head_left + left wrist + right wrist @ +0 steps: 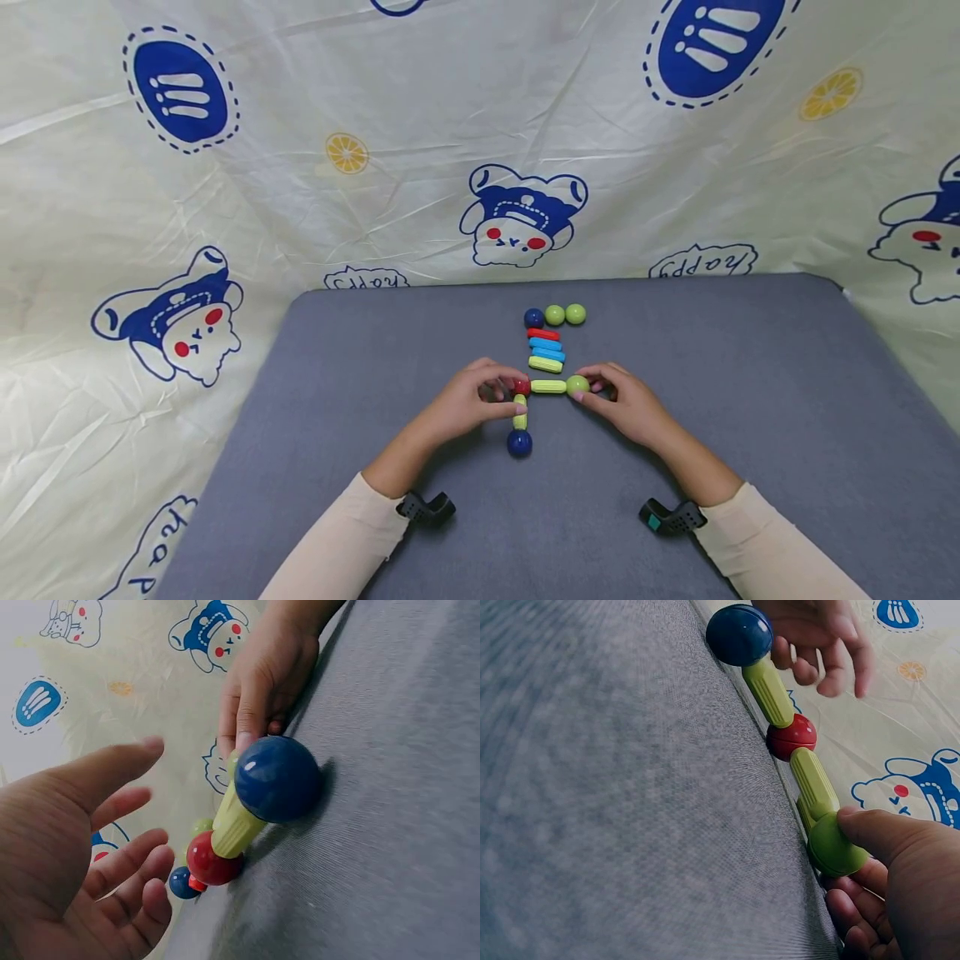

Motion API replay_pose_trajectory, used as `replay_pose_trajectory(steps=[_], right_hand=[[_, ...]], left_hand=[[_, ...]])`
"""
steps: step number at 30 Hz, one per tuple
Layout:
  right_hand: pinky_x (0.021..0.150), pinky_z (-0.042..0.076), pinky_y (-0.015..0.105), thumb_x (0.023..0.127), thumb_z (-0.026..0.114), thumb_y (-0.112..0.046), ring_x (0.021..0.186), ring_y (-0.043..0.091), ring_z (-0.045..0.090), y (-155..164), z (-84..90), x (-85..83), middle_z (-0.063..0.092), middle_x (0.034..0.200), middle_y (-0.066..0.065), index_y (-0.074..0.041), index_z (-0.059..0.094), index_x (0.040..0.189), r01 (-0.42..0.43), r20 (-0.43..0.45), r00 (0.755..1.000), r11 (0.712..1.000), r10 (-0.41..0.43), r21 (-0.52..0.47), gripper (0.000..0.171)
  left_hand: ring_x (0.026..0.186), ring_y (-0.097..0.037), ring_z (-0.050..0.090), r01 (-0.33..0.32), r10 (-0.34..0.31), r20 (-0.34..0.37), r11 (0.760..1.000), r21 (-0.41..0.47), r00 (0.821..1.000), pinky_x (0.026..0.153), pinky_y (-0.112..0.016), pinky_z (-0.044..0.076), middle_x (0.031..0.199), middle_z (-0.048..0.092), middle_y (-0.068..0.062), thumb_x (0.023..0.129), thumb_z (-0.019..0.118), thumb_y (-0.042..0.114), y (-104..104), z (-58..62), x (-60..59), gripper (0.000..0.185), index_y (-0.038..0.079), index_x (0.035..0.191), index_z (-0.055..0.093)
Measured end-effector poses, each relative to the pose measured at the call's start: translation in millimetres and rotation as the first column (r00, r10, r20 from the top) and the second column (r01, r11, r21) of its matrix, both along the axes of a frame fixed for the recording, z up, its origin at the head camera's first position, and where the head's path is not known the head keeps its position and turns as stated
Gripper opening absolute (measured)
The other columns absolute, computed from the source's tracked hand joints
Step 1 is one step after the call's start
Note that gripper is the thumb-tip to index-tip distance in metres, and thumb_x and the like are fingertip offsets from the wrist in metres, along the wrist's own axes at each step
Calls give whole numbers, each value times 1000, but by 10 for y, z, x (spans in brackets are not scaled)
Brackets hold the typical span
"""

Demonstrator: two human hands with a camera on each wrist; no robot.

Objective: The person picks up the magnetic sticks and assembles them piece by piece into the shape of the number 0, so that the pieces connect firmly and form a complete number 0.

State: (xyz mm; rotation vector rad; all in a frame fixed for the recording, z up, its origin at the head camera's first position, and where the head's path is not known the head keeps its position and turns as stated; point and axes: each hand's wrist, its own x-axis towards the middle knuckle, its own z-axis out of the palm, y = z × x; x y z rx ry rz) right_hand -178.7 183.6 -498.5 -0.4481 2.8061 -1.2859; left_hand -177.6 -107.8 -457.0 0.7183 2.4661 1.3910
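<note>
An L of magnetic pieces lies on the grey mat [750, 400]: a blue ball [519, 442], a green stick [520, 412], a red ball [521, 386], a second green stick [548, 386] and a green ball [577, 385]. My right hand [594, 392] pinches the green ball [834, 846] between thumb and fingers at the end of that stick [814, 782]. My left hand [501, 395] hovers beside the red ball [210, 859] with its fingers [124, 859] loosely spread, gripping nothing. In the left wrist view the blue ball [277, 778] is nearest the camera.
Just behind the L lies a stack of loose sticks, red [543, 334], blue [547, 348] and green [545, 364]. Beyond it sit a dark blue ball [534, 317] and two green balls [565, 314]. A patterned cream cloth [300, 167] surrounds the mat.
</note>
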Motion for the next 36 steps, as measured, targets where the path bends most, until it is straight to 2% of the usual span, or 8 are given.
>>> replay_pose_trajectory(steps=[9,14,19,26,36], right_hand=[[77,45,25,96,70,-33,98,17,56,-1,20,6,64,108,3,-16,68,125,6,19,1000,1000,-6,24,33],[78,46,25,97,70,-34,99,18,57,-5,23,2,64,109,4,-15,68,125,3,29,1000,1000,-4,23,34],[79,46,25,96,70,-33,100,18,57,-1,16,0,64,109,4,-15,67,125,6,28,1000,1000,-7,20,34],[79,47,25,96,70,-34,99,17,58,4,2,9,65,108,3,-15,68,124,5,13,1000,1000,-5,16,34],[79,47,25,96,70,-34,100,17,58,6,16,10,65,108,3,-15,68,124,-1,5,1000,1000,1,6,34]], left_hand=[[95,-16,59,-122,123,-20,992,20,992,73,-26,49,108,62,-10,90,78,25,135,11,-270,34,13,121,73],[96,-17,59,-161,160,-28,986,-34,987,74,-26,49,107,63,-8,92,76,25,221,-11,-382,27,15,116,76],[96,-16,59,-152,150,-32,983,-106,988,75,-25,50,106,63,-6,93,75,25,314,-64,-490,22,15,112,77],[88,-12,55,-120,111,-68,980,-157,992,73,-22,45,99,62,-4,93,74,23,404,-154,-593,17,18,108,80],[83,-12,52,-99,73,-120,969,-226,990,68,-20,40,94,60,-5,93,74,22,497,-131,-606,19,16,110,78]])
